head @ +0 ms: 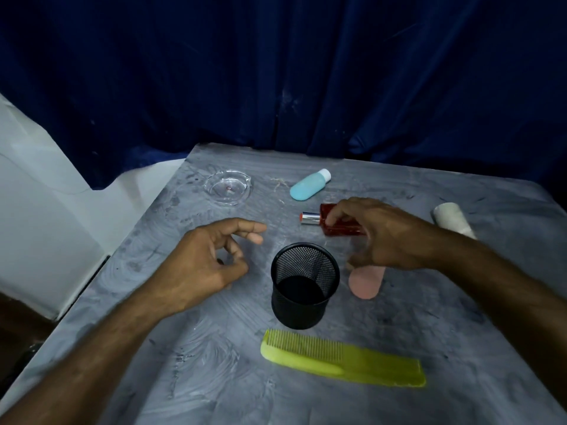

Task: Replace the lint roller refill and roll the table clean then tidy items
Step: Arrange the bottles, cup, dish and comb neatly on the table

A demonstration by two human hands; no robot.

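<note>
Your right grip (377, 237) is curled over the red bottle (342, 230) just right of the frame's centre. The fingertips pinch its body, and its silver cap (310, 218) points left. Your left grip (208, 265), left of centre, hangs loosely curled and holds nothing.

This looks like the tidying stage, with the bottle probably bound for the black mesh cup (294, 314) standing just below it. Take the body firmly, not the cap, before you lift. Turn it upright over the cup's mouth and lower it in rather than dropping it, since a light cup may tip. Your free left grip could steady the cup's wall.

The white roll (452, 220), likely the refill, lies at the right edge, well apart. A pink piece (366, 283) shows partly beneath your right wrist, so don't drag it along. Thread scraps (279, 187) lie on the worktop (214, 378) beside the blue bottle (310, 188), so rolling may not be finished.
</note>
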